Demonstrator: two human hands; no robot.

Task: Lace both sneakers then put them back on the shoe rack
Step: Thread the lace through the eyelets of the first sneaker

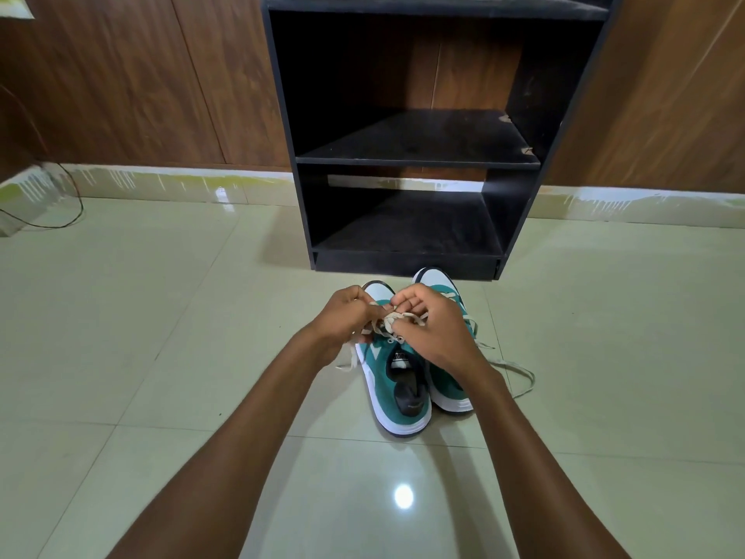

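Note:
Two green and white sneakers stand side by side on the tiled floor, toes toward the rack. Over the left sneaker (393,381), my left hand (346,312) and my right hand (433,324) both pinch its cream lace (397,318) above the eyelets. The right sneaker (443,288) is mostly hidden under my right hand and wrist; its loose lace (520,371) trails over the floor to the right. The black shoe rack (419,161) stands just beyond the shoes, and no shoes sit on its shelves.
A wood-panelled wall (141,82) runs behind the rack. A thin cable (60,219) lies on the floor at far left. Glossy pale tiles (161,316) spread on every side of the shoes.

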